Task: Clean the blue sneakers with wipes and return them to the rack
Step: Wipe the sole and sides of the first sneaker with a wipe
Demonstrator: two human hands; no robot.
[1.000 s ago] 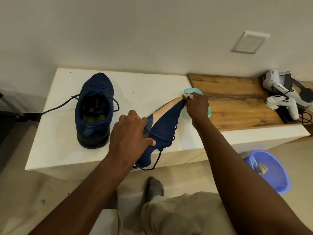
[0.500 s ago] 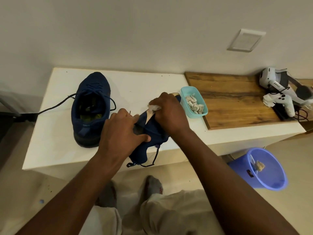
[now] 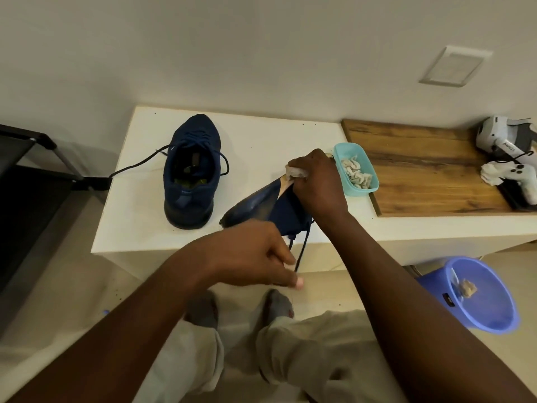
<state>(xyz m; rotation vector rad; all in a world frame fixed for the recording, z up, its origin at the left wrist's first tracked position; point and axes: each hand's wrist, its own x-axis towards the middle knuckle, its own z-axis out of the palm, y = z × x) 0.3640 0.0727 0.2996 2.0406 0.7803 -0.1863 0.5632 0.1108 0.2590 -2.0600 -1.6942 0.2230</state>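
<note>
One blue sneaker (image 3: 190, 173) stands upright on the white table (image 3: 139, 222), toe toward the wall. The second blue sneaker (image 3: 255, 205) lies tilted on its side near the front edge, its sole facing left. My right hand (image 3: 316, 184) grips a white wipe (image 3: 296, 172) and presses it on the sole's edge near the toe. My left hand (image 3: 250, 251) hovers in front of the heel with curled fingers, and the dangling lace (image 3: 300, 251) runs down to its fingertips, where it seems pinched.
A teal tub (image 3: 338, 154) of wipes sits just right of my right hand, beside a wooden board (image 3: 430, 170). White headset and controllers (image 3: 508, 158) lie at far right. A blue bin (image 3: 494, 315) stands on the floor at right. The black rack (image 3: 29, 181) is at left.
My left hand has let go of the sneaker's upper and dropped toward the table's front, by the lace. The sneaker now lies flatter. My right hand keeps wiping along the sole edge.
</note>
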